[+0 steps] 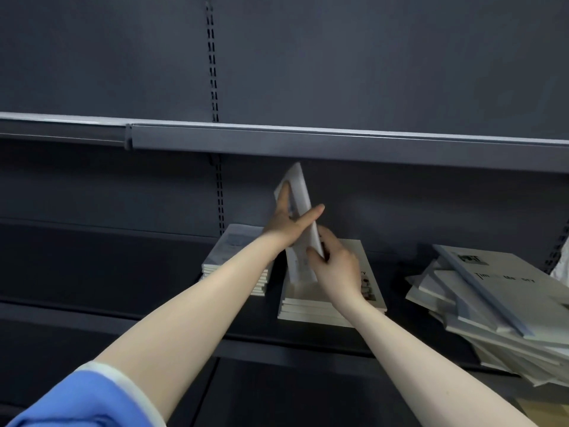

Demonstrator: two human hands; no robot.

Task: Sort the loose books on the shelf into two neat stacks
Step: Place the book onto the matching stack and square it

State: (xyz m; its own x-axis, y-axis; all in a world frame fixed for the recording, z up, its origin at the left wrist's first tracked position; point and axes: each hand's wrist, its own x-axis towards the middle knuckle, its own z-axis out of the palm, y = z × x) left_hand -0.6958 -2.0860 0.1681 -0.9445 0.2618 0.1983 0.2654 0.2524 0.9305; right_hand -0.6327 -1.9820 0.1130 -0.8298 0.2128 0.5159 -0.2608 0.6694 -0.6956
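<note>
While two squared stacks are already sitting on the dark shelf (308, 340), the sorting is looking roughly half finished at best. The left stack (234, 266), topped by a bluish-grey cover, is resting toward the back beside the slotted upright (219, 204), partly hidden by the left forearm. The right stack (332, 303), with white covers, is lying just beside it, nearer the shelf's front edge.

Both hands are working on a single book (303, 223), which is standing nearly upright and tilted, its lower end hanging over the right stack. The left hand (289, 224) is gripping it high up, fingers spread along one cover and the thumb stretched across the near edge. The right hand (334, 266) is pinching its lower part, fingers curled round the edge. Whether the book is touching the stack beneath is hard to tell, as the hands are covering that spot.

Well apart to the right, a loose heap (492, 309) of white and grey-spined books is lying fanned and skewed, some overhanging the shelf front. That heap is what is remaining: judging by its bulk, many more books are waiting to be lifted, matched and squared onto the two stacks.
</note>
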